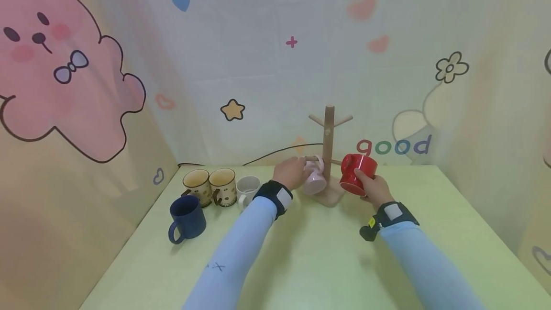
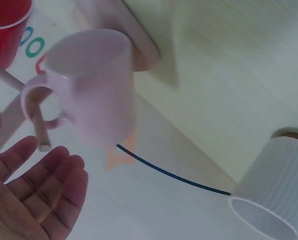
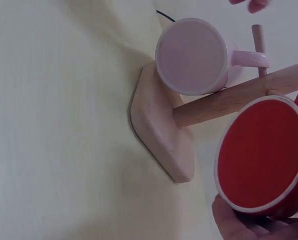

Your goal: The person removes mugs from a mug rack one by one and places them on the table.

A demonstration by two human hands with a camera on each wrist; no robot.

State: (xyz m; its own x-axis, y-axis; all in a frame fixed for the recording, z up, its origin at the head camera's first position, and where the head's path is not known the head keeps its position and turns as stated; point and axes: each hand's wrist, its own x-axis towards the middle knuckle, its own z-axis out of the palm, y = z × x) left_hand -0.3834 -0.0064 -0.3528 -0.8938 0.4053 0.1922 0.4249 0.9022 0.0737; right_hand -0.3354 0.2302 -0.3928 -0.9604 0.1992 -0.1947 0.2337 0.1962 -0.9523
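Observation:
A pink mug (image 2: 96,90) hangs by its handle from a lower peg of the wooden mug tree (image 1: 328,142). Beside that peg's tip is my left hand (image 1: 290,173), its fingers relaxed and holding nothing; in the left wrist view the fingers (image 2: 48,192) are apart from the mug. My right hand (image 1: 373,188) grips a red mug (image 1: 355,181) by its body, thumb on the side. The red mug is tilted, its handle turned toward the post, right at the end of the opposite lower peg. Its white-edged base (image 3: 261,155) faces the right wrist camera.
On the left of the table stand two cream patterned mugs (image 1: 223,188), a white ribbed mug (image 1: 248,185) and a dark blue mug (image 1: 189,218). The tree's wooden base (image 3: 164,130) rests on the table near the back curtain (image 1: 258,61). Two upper pegs (image 1: 343,120) show near its top.

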